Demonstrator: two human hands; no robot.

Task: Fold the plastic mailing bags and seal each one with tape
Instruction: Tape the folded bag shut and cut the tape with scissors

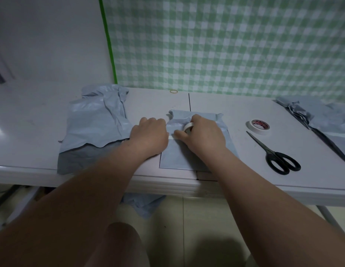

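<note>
Two hands are on one mailing bag [179, 157], which lies flat at the middle of the bench [235, 108], close to its near edge.

My right hand [203, 132] grips a small tape roll [188, 128], its fingers [195, 120] curled round it and the thumb laid along the bag. My left hand [149, 134] sits knuckles-up at the bag's left edge, on the end of a pale tape strip [171, 137]. Its fingertips are hidden, so I cannot tell whether it pinches or only presses.

Step in hand, as I judge it: running tape across the fold.
- Keep the left hand firm on the strip's end so the thin plastic does not creep.
- Draw the roll to the right, low and level, keeping the strip taut.
- Rub the strip down behind the roll. The crumpled flap looks likely to trap wrinkles.
- The scissors [273, 153] lie on the right, handles towards the near edge, within reach for the cut.

Orientation: the bag's long axis runs near to far. The rumpled, folded end points to the far side and the flat edge to the near side. The strip crosses that axis, left to right.

A spare roll [258, 127] lies flat just beyond the scissors' tips. Loose bags are heaped at the left [94, 128] and right [322, 120] ends.
</note>
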